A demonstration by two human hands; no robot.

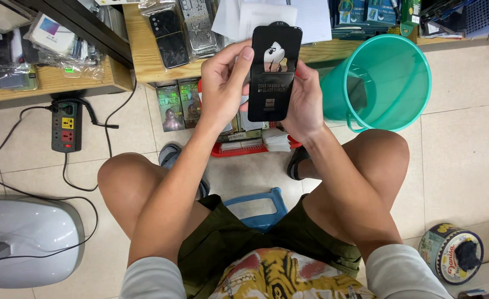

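A phone-accessory shop: packaged phone cases (169,33) and boxed stock (178,105) crowd wooden shelves (144,61)

We sit over pale floor tiles (466,166); wooden shelves (144,61) run across at twelve o'clock.

Black flat package (275,72) with white print, between both hands. Teal bucket (385,83) right of the right hand (305,102). Red tray (244,148) below the hands. Light wood surface (144,52) left of the left hand (222,86). Olive shorts (228,238), blue stool (258,207), grey-white floor tiles (466,144).
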